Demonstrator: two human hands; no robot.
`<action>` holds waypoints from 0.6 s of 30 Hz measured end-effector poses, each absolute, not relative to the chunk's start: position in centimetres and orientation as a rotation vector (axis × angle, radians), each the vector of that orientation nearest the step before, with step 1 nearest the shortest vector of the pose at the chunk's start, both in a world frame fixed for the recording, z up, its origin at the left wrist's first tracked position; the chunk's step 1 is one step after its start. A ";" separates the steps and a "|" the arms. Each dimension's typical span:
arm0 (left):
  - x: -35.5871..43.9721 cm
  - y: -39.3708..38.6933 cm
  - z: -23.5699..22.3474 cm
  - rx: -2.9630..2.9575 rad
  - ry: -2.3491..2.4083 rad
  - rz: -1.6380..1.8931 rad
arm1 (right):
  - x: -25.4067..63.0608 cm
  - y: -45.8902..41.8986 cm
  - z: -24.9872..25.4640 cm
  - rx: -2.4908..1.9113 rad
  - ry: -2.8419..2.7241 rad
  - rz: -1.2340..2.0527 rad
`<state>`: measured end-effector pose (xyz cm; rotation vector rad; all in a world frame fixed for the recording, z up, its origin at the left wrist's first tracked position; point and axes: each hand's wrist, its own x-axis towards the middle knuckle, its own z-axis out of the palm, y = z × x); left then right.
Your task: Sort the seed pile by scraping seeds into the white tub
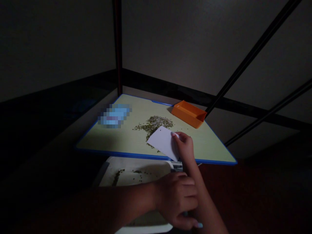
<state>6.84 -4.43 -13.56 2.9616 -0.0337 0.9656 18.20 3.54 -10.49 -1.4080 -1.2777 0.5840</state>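
Note:
My right hand (184,148) pinches a white flat scraper card (163,142) and holds it on edge on the pale green board (122,138), beside a scatter of small green beans (154,124). Below the board's near edge my left hand (176,198) is curled around the rim of a white tray (136,177). A few beans lie inside that tray. My right forearm crosses behind my left hand.
An orange plastic bin (189,113) lies at the board's far right corner. A blurred pale blue item (114,116) sits on the board's left part. Dark metal frame bars (255,48) run behind, and the surroundings are very dim.

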 end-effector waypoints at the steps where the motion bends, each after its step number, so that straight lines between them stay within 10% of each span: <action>1: 6.8 -4.4 -13.5 2.947 -0.038 0.990 | 18.1 3.5 -10.4 -1.406 -1.283 0.581; 18: 5.9 -5.1 -13.2 2.925 0.140 0.780 | 17.9 3.4 -10.4 -1.357 -1.300 0.654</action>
